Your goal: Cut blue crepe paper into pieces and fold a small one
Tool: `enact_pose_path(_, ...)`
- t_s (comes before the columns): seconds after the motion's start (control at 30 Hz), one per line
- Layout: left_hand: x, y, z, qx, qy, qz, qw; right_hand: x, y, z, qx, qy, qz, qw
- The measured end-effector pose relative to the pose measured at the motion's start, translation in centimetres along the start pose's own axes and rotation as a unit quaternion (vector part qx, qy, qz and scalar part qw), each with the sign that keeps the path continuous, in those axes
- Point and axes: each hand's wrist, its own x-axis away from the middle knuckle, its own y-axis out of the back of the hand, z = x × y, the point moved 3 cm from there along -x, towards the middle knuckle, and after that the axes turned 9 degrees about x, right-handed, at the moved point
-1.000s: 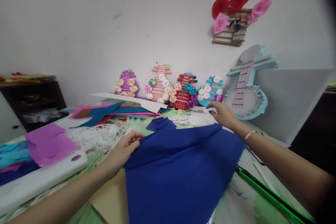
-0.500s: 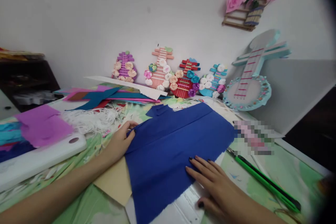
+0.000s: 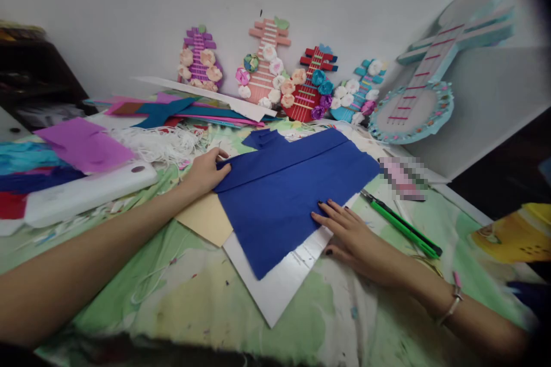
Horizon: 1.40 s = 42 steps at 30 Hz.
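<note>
We locate the blue sheet at the centre of the table, on top of a white sheet whose near corner projects toward us. A straight line crosses the blue sheet near its far edge. We find the left hand at the left corner of the blue sheet, thumb and forefinger slightly apart at the edge; we cannot tell whether the paper is gripped between them. We find the right hand wide, palm down, with the fingertips resting on the right part of the blue sheet and the thumb apart below. Below the left hand, we note a tan sheet partly covered by the blue one. Right of the blue sheet, we identify a green cutter, lying at a slant. Beyond the far edge, we see small blue pieces; to their left lies a heap of white string. Farther right, we observe a yellow cup. Four decorated guitars, including a red one, lean along the wall.
</note>
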Motion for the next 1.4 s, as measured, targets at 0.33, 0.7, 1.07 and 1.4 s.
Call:
enact_pose_path(0.33,-0.7,-0.1,0.2,-0.019,-0.027,0.018,0.999,0.1,-0.6,-0.5,0.013,-0.030,-0.010,0.999)
enact_pose_path(0.7,-0.1,-0.8,-0.3,-0.057,-0.055,-0.016,0.997,0.2,1.6,4.2,0.017,0.079,-0.016,0.997)
enact_pose_path(1.07,0.0,-1.1,-0.1,-0.105,-0.053,-0.010,0.993,3.0,1.4,8.9,-0.046,0.125,0.019,0.991)
enact_pose_path(1.4,0.2,-1.1,-0.1,-0.123,-0.057,-0.014,0.991,4.7,2.9,9.5,-0.038,0.119,0.017,0.992)
